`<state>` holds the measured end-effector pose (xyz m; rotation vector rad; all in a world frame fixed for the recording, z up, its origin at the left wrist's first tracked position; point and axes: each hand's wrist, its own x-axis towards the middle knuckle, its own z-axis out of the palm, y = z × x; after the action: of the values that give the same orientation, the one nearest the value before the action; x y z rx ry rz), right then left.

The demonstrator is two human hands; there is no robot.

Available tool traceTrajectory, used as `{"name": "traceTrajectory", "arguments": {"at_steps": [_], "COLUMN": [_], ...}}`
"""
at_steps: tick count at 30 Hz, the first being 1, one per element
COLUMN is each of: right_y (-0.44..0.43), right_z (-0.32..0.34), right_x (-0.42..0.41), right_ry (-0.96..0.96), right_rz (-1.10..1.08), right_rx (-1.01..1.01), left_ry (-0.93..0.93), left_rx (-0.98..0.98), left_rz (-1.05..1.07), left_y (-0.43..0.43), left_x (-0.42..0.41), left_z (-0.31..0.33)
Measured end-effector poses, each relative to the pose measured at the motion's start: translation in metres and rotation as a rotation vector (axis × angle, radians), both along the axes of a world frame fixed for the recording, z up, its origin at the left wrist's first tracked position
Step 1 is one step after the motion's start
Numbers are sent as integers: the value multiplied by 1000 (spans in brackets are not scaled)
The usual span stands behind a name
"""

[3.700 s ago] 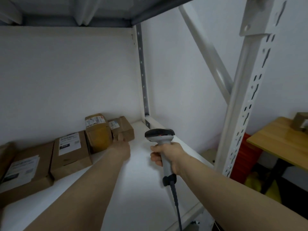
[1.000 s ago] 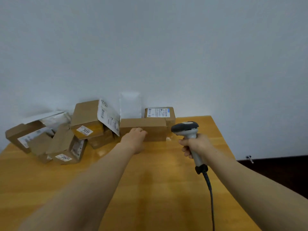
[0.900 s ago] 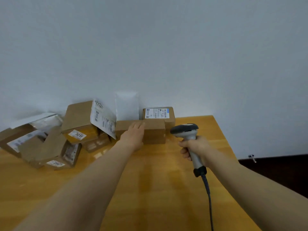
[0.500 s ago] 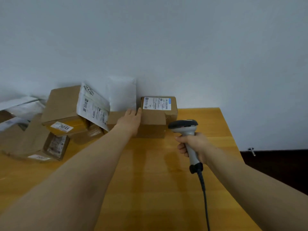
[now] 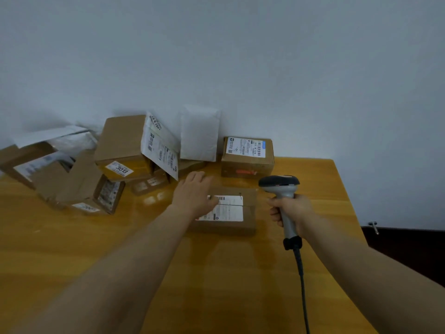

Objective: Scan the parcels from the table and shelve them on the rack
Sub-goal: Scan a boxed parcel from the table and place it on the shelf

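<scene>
While lying flat, label (image 5: 228,208) side up, most likely so as to be read from above: a brown parcel (image 5: 249,208), centre of the frame, on a yellow wooden table (image 5: 96,261), set apart from the heap of boxes (image 5: 120,138) at middle left. Just behind it, a squarer box (image 5: 248,162) with a label on top and a red streak on the front face, tape or scanner light, impossible to tell. Left of that, a white padded envelope (image 5: 199,136) propped upright.

Left hand (image 5: 192,196), just left of centre: flat, palm down, fingers straight and close together, laid over the parcel's left end and hiding the label's left edge. Nothing gripped or pinched. Apparently pressing lightly, to judge by the pose, to keep the parcel from sliding.

Right hand (image 5: 292,209), right of centre: wrapped fully round the pale handle of a scanner (image 5: 280,186), dark head uppermost and turned left toward the parcel, near its upper right corner but seemingly not touching. Trigger finger hidden. Black cable (image 5: 301,273) trailing down to the bottom edge.

Both forearms bare, stretched up from the bottom corners, converging on the parcel. Rack nowhere in view. Scanning apparently in hand, shelving of this parcel not yet begun.
</scene>
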<state>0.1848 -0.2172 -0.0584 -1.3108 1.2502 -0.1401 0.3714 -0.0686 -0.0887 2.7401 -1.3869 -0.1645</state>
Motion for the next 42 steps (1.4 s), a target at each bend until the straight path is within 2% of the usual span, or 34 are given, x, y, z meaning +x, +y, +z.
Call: {"name": "traceTrajectory", "arguments": {"at_steps": [4,7,12,15,19,27,31,37,42], "right_y": [-1,0,13,23,25,40,63,92,113], "right_z": [-9,-20,-40,-48,-45,6,22,42,73], "right_x": [5,12,29,32,26,19,18,14,16], "right_ry": [13,-1,12,9,9,-78,-122,-128,-226], "right_rz": [13,37,55,67,45,55,112,269,474], "right_rx": [6,34,141,182,135,68,73,-74,-40], "left_ry": [231,456,975,1125,1228,1396,1542,1346,1196], "left_rx": [26,53,-245,-326,-502,-501,-671,-842,-929], "left_rz": [521,822,1028,1040,1041,759,614,696,750], "left_y": [7,23,36,42,60,88,93,112,137], "left_x": [5,17,23,18,20,32,38,53,49], "left_z": [-11,-22,-45,-54,-54,16,45,83,115]}}
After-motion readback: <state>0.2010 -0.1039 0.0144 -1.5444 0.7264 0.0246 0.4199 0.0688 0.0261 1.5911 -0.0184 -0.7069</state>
